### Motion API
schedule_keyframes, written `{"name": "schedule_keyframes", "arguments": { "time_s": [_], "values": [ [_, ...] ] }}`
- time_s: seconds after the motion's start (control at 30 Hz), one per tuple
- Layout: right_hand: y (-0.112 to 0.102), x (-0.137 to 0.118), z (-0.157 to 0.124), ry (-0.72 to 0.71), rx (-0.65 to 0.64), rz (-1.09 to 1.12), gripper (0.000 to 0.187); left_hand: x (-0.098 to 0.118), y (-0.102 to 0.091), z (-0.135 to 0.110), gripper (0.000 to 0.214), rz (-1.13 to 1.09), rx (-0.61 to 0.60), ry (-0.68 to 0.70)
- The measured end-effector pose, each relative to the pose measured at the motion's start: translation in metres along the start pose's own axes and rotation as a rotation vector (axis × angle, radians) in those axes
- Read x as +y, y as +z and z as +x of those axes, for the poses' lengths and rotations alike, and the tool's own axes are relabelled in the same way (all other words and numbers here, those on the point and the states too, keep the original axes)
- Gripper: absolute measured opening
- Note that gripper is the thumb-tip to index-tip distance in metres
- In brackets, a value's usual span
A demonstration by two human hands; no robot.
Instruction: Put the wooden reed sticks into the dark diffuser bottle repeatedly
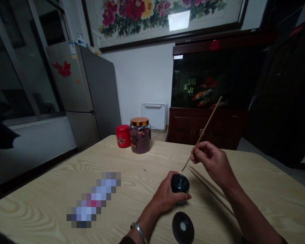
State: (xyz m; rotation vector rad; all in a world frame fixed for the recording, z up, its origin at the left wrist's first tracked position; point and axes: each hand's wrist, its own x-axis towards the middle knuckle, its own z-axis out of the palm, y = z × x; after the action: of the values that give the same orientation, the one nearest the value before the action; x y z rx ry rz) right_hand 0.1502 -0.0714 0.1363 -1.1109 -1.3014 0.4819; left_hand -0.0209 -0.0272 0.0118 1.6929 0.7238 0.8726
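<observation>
My left hand (169,193) is wrapped around a small dark, glossy cup-like pot (180,183), steadying it on the table. Pinched between the fingers of my right hand (209,157) is a thin brown stick (205,127), slanting up to the right. Its lower tip hangs just above and behind the pot's rim. Under my right hand and forearm, several similar thin sticks (208,184) lie on the tabletop. Nearest me is a round dark disc (183,227) with a pale spot in its middle, just below the pot.
On the wooden table (112,159), a red canister (123,136) stands beside a copper-lidded glass jar (140,135) near the far edge. A blurred-out oblong item (94,200) lies at left. A tiny dark fragment (144,169) rests mid-table. Beyond are a fridge (99,91) and fish tank (208,78).
</observation>
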Motion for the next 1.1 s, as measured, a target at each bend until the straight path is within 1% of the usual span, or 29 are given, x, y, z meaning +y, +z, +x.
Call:
{"name": "schedule_keyframes", "arguments": {
  "time_s": [0.1, 0.2, 0.33, 0.43, 0.53, 0.67, 0.77, 0.9, 1.0, 1.07, 1.1],
  "values": [
    [-0.001, 0.014, -0.002, 0.027, -0.072, -0.056, 0.021, -0.001, 0.0, 0.001, 0.067, 0.017, -0.001, 0.001],
    [-0.002, 0.024, -0.002, 0.057, -0.148, -0.086, 0.02, -0.001, 0.0, 0.001, 0.065, 0.024, -0.002, 0.007],
    [0.004, 0.031, -0.003, 0.081, -0.19, -0.145, 0.018, 0.0, 0.0, 0.0, 0.065, 0.043, 0.0, 0.0],
    [0.008, 0.038, -0.005, 0.105, -0.238, -0.175, 0.012, -0.001, -0.001, 0.0, 0.067, 0.05, 0.007, 0.008],
    [0.01, 0.044, -0.006, 0.1, -0.316, -0.247, 0.007, -0.002, -0.001, 0.001, 0.065, 0.031, -0.001, 0.025],
    [0.006, 0.046, -0.006, 0.054, -0.429, -0.396, 0.007, -0.004, -0.001, 0.001, 0.063, 0.01, -0.007, 0.041],
    [0.001, 0.047, -0.006, 0.023, -0.552, -0.434, 0.009, -0.004, -0.001, 0.002, 0.063, -0.004, -0.011, 0.039],
    [-0.013, 0.045, -0.004, 0.1, -0.677, -0.435, 0.013, -0.004, 0.0, 0.002, 0.064, -0.001, -0.011, 0.031],
    [-0.031, 0.039, 0.0, 0.136, -0.675, -0.478, 0.015, -0.004, 0.0, 0.002, 0.065, -0.008, -0.011, 0.021],
    [-0.043, 0.037, 0.004, 0.137, -0.644, -0.589, 0.014, -0.004, 0.0, 0.001, 0.066, -0.009, -0.01, 0.01],
    [-0.049, 0.039, 0.005, 0.142, -0.636, -0.683, 0.014, -0.004, 0.0, 0.001, 0.066, -0.009, -0.008, 0.007]
  ]
}}
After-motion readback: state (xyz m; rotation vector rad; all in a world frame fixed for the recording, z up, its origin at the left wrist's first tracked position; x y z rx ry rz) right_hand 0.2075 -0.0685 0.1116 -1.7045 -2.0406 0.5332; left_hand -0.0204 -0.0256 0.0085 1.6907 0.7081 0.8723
